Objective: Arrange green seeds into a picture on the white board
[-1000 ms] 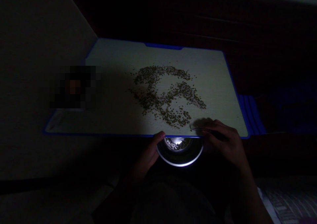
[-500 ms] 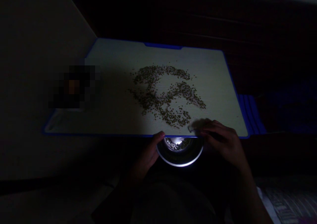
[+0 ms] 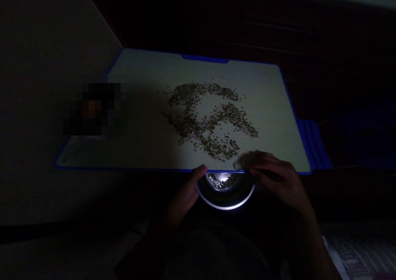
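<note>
Small dark seed-like grains (image 3: 213, 127) lie scattered in curved bands on a white board (image 3: 266, 81) with a blue rim. Under its front edge sits a shiny metal bowl (image 3: 227, 207), with more grains at the bottom; the board hides its far side. My left hand (image 3: 188, 191) is closed on the bowl's left rim, its thumb up against the board edge. Over the front right of the board, my right hand (image 3: 278, 174) pinches a small thin tool (image 3: 237, 166) with a pale tip. Its kind is hard to make out in the dim light.
A pixelated dark patch (image 3: 93, 110) covers something at the board's left end. Blue striped cloth (image 3: 314, 143) shows beyond the right edge. Striped fabric (image 3: 365, 257) lies at the lower right, and a pale wall or panel (image 3: 46, 65) stands left.
My right hand has shifted slightly toward me, bringing the tool's tip down to the board's front edge. My left hand and the bowl stay about where they were.
</note>
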